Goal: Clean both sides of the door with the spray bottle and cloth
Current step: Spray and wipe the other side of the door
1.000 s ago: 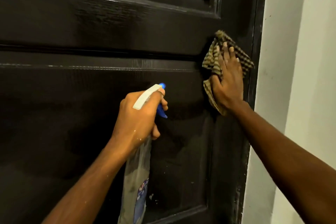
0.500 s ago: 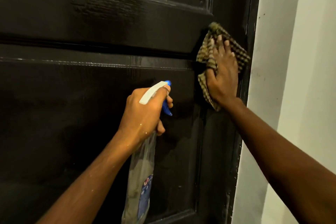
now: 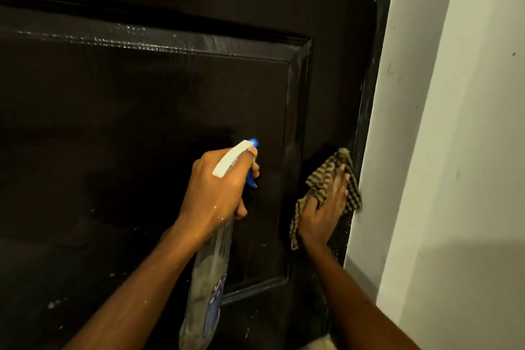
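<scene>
Door: the dark panelled door [image 3: 142, 122] fills most of the view, with a wet sheen along the top moulding of its recessed panel.
Cloth: a checked cloth [image 3: 325, 176] lies flat against the door's right stile, close to the edge by the wall, with one corner hanging below the wrist.
Right hand: the right hand [image 3: 324, 207] presses the cloth to the door, palm flat and fingers straight and pointing up, not curled round it.
Spray bottle: a clear spray bottle [image 3: 207, 278] with a white and blue head is upright in front of the panel, nozzle towards the door.
Left hand: the left hand [image 3: 218, 193] grips the bottle's neck, fingers wrapped round and over the blue trigger; droplets show on its skin.
Wall: a pale wall [image 3: 454, 150] stands just right of the door.
</scene>
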`<control>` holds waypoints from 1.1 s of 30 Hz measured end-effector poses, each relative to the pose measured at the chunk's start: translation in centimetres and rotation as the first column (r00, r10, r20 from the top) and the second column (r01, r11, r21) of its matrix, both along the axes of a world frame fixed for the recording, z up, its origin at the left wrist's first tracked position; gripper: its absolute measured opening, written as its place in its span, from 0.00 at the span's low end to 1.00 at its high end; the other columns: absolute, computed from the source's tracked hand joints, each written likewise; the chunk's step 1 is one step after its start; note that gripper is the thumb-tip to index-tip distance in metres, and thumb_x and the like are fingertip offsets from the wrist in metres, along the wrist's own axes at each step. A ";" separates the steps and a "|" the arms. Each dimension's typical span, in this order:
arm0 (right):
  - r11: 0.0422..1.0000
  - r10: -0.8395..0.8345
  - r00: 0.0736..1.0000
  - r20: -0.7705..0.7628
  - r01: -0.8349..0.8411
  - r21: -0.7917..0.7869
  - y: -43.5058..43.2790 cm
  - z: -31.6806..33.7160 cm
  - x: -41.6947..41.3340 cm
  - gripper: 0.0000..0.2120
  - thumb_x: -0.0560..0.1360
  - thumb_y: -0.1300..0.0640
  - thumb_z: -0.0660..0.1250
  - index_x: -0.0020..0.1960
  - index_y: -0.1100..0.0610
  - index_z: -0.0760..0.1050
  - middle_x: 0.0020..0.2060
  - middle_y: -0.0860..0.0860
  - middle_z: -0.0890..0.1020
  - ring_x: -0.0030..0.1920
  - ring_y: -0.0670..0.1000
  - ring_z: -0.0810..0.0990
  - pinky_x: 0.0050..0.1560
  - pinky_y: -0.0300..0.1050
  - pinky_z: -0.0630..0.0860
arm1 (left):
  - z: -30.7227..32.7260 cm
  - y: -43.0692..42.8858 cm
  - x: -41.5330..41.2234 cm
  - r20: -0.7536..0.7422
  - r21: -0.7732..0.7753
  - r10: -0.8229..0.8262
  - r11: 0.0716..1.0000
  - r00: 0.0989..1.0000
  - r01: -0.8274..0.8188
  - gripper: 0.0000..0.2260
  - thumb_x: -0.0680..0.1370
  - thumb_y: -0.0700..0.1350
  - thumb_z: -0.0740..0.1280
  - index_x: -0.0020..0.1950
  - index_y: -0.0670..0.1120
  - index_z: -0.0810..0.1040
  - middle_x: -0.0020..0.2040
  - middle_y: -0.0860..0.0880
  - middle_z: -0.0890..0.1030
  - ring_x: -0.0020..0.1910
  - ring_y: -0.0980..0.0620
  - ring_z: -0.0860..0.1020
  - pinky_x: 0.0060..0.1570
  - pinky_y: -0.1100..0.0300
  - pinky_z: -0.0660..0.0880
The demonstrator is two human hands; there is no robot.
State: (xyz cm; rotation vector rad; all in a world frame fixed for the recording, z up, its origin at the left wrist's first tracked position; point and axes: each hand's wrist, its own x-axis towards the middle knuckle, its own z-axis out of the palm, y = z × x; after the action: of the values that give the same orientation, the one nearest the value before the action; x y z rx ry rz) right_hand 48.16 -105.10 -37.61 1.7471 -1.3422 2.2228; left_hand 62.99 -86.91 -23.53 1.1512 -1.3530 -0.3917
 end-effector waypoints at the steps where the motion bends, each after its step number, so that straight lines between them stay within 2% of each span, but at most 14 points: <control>1: 0.997 -0.001 0.981 0.195 -0.014 0.079 0.4 0.5 0.5 0.32 0.77 0.52 0.54 0.81 0.55 0.54 0.80 0.57 0.59 0.80 0.53 0.54 0.79 0.57 0.52 | -0.3 0.1 0.1 0.000 0.005 0.000 1.000 1.000 0.000 0.16 0.81 0.52 0.62 0.41 0.43 0.82 0.38 0.44 0.84 0.21 0.40 0.76 0.23 0.54 0.74; 3: 0.981 -0.029 0.902 0.432 -0.057 0.185 1.1 3.1 1.6 0.32 0.78 0.51 0.53 0.81 0.58 0.54 0.80 0.57 0.58 0.80 0.54 0.55 0.80 0.55 0.51 | -0.7 0.2 0.3 -0.002 0.020 0.003 1.000 1.000 -0.003 0.16 0.81 0.51 0.62 0.41 0.43 0.81 0.38 0.45 0.84 0.21 0.40 0.76 0.23 0.53 0.74; 5: 0.972 -0.060 0.871 0.488 -0.060 0.226 1.4 6.1 2.3 0.34 0.78 0.49 0.52 0.82 0.58 0.53 0.81 0.55 0.56 0.81 0.53 0.54 0.80 0.53 0.50 | -1.1 0.1 0.6 0.003 0.031 0.007 1.000 1.000 -0.007 0.16 0.81 0.50 0.62 0.41 0.43 0.81 0.38 0.45 0.84 0.20 0.41 0.75 0.23 0.55 0.73; 7: 0.984 -0.048 0.919 0.392 -0.023 0.176 1.4 7.8 2.8 0.33 0.78 0.49 0.53 0.82 0.57 0.53 0.81 0.54 0.55 0.81 0.53 0.52 0.80 0.53 0.49 | -1.4 0.0 0.6 0.022 0.035 0.002 0.999 1.000 -0.003 0.16 0.81 0.50 0.63 0.40 0.42 0.81 0.38 0.44 0.84 0.19 0.43 0.75 0.22 0.57 0.72; 10: 0.995 0.056 0.998 0.004 -0.055 -0.083 1.8 7.9 2.9 0.33 0.77 0.54 0.54 0.81 0.54 0.53 0.81 0.47 0.53 0.81 0.51 0.50 0.80 0.55 0.47 | -1.7 -0.2 0.7 0.037 0.040 -0.019 0.999 0.999 0.017 0.16 0.81 0.49 0.63 0.40 0.42 0.81 0.38 0.43 0.84 0.19 0.43 0.74 0.22 0.58 0.70; 12: 0.971 0.111 0.970 -0.214 -0.152 -0.186 2.0 7.0 2.6 0.35 0.75 0.56 0.56 0.81 0.49 0.51 0.80 0.42 0.54 0.81 0.51 0.51 0.80 0.56 0.47 | -2.0 -0.2 0.8 0.041 0.036 -0.021 0.999 0.999 0.019 0.15 0.81 0.49 0.63 0.40 0.43 0.81 0.38 0.43 0.84 0.19 0.43 0.74 0.22 0.57 0.70; 14: 0.962 0.141 0.935 -0.326 -0.207 -0.178 2.2 4.8 2.6 0.35 0.73 0.56 0.56 0.80 0.50 0.53 0.79 0.46 0.59 0.81 0.49 0.51 0.80 0.56 0.48 | -2.4 -0.2 0.9 0.049 0.030 -0.015 0.999 0.999 0.014 0.15 0.81 0.49 0.63 0.40 0.43 0.81 0.38 0.42 0.83 0.19 0.43 0.74 0.22 0.57 0.70; 16: 0.965 0.164 0.926 -0.339 -0.222 -0.140 2.5 1.3 2.5 0.34 0.74 0.56 0.56 0.80 0.50 0.55 0.79 0.46 0.60 0.81 0.48 0.51 0.80 0.53 0.48 | -2.8 0.0 0.8 0.043 0.035 -0.015 0.999 0.999 0.013 0.16 0.81 0.50 0.63 0.40 0.43 0.81 0.38 0.42 0.83 0.19 0.43 0.74 0.22 0.57 0.71; 19: 0.969 0.205 0.918 -0.340 -0.238 -0.058 3.0 -3.9 2.0 0.36 0.74 0.55 0.55 0.81 0.41 0.53 0.80 0.37 0.55 0.81 0.48 0.51 0.80 0.47 0.44 | -3.1 0.5 0.7 0.024 0.043 -0.021 0.999 0.999 0.019 0.16 0.81 0.49 0.63 0.39 0.43 0.81 0.37 0.42 0.83 0.18 0.42 0.74 0.22 0.56 0.70; 21: 0.968 0.230 0.926 -0.299 -0.248 -0.024 3.3 -4.9 2.3 0.37 0.73 0.56 0.55 0.80 0.38 0.52 0.79 0.36 0.57 0.81 0.47 0.52 0.80 0.47 0.44 | -3.0 0.7 0.8 0.029 0.043 -0.026 0.999 0.999 0.025 0.16 0.81 0.49 0.63 0.39 0.43 0.80 0.37 0.42 0.83 0.18 0.42 0.74 0.22 0.56 0.71; 24: 0.968 0.214 0.953 -0.213 -0.236 -0.084 3.6 -2.4 3.2 0.35 0.72 0.57 0.55 0.79 0.43 0.56 0.77 0.42 0.62 0.81 0.46 0.52 0.80 0.51 0.48 | -2.4 0.8 0.6 0.036 0.040 -0.039 0.998 0.999 0.038 0.17 0.78 0.53 0.62 0.38 0.43 0.80 0.37 0.42 0.83 0.18 0.42 0.74 0.22 0.55 0.71; 27: 0.964 0.194 0.965 -0.178 -0.221 -0.145 3.6 3.1 3.6 0.31 0.74 0.56 0.55 0.77 0.49 0.61 0.77 0.32 0.56 0.80 0.42 0.51 0.80 0.48 0.47 | -2.1 0.4 0.3 0.057 0.035 -0.028 0.999 0.998 0.026 0.16 0.78 0.53 0.62 0.38 0.44 0.81 0.37 0.43 0.83 0.18 0.42 0.75 0.22 0.54 0.72; 30: 0.968 0.164 0.968 -0.188 -0.194 -0.158 3.7 6.4 3.5 0.31 0.73 0.55 0.56 0.77 0.50 0.62 0.75 0.33 0.55 0.79 0.41 0.50 0.78 0.42 0.43 | -2.5 -0.4 0.2 0.080 0.038 -0.011 0.999 0.997 0.008 0.15 0.81 0.50 0.62 0.39 0.44 0.81 0.37 0.42 0.83 0.19 0.42 0.75 0.23 0.54 0.73; 33: 0.974 0.123 0.962 -0.242 -0.164 -0.155 3.6 4.7 3.3 0.33 0.74 0.55 0.56 0.79 0.51 0.59 0.76 0.36 0.56 0.80 0.42 0.48 0.80 0.52 0.48 | -3.4 -0.8 0.2 0.066 0.042 -0.014 0.999 0.998 0.011 0.15 0.81 0.49 0.62 0.40 0.44 0.81 0.37 0.41 0.83 0.19 0.41 0.75 0.23 0.53 0.73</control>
State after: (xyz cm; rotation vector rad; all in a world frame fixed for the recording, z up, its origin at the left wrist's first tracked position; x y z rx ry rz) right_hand 51.45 -101.52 -32.96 2.0189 -0.9729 2.0479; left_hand 63.16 -87.67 -26.93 1.1995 -1.4163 -0.3955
